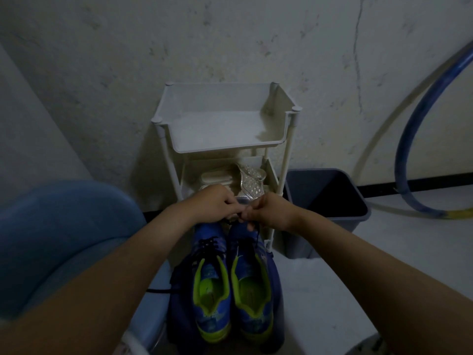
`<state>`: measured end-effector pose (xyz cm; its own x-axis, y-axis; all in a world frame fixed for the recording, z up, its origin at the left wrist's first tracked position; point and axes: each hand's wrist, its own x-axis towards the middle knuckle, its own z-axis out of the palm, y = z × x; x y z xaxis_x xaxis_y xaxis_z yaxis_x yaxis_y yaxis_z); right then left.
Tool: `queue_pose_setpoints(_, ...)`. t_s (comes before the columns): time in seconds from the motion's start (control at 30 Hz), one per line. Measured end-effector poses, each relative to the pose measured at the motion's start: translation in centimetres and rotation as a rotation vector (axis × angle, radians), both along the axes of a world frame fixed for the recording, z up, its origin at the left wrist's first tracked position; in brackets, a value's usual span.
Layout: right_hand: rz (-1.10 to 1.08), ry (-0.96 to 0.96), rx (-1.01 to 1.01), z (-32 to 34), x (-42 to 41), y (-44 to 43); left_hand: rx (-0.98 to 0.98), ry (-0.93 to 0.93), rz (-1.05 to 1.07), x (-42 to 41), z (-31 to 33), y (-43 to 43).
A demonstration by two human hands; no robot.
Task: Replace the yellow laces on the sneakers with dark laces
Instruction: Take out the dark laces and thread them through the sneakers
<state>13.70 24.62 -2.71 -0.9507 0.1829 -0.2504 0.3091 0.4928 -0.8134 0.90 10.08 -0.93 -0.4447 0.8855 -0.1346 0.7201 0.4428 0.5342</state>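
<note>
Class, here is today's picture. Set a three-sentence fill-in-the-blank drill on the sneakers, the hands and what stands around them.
1. The uppers of the two sneakers are mostly ____ in colour.
2. The left hand and the right hand both pinch a ____ lace at the toe end.
3. The grey bin stands to the ____ of the white rack.

Missing words: blue; dark; right.
</note>
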Motion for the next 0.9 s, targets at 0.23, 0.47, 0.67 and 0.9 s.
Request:
queue_pose_setpoints(0.23, -0.027, 0.002, 0.055, 0.2, -0.1, 0.3, -0.023, -0.102, 0.037, -0.3, 1.0, -1.6)
queue_pose_setpoints(0.47, -0.021, -0.131, 0.428, -0.2, 0.3, 1.7, -0.160, 0.039, 0.109, -3.6, 1.0, -3.8)
queue_pose_setpoints(0.67, -0.138, -0.303, 0.577, -1.9, 0.6, 3.2, -0.282, 0.117, 0.209, -5.4, 0.3, -4.7)
queue_pose_setpoints(0.9, -0.069, -0.039, 0.203, -1.2, -0.2, 1.3, -0.179, 0.010, 0.054, -1.9, -0.3, -2.7)
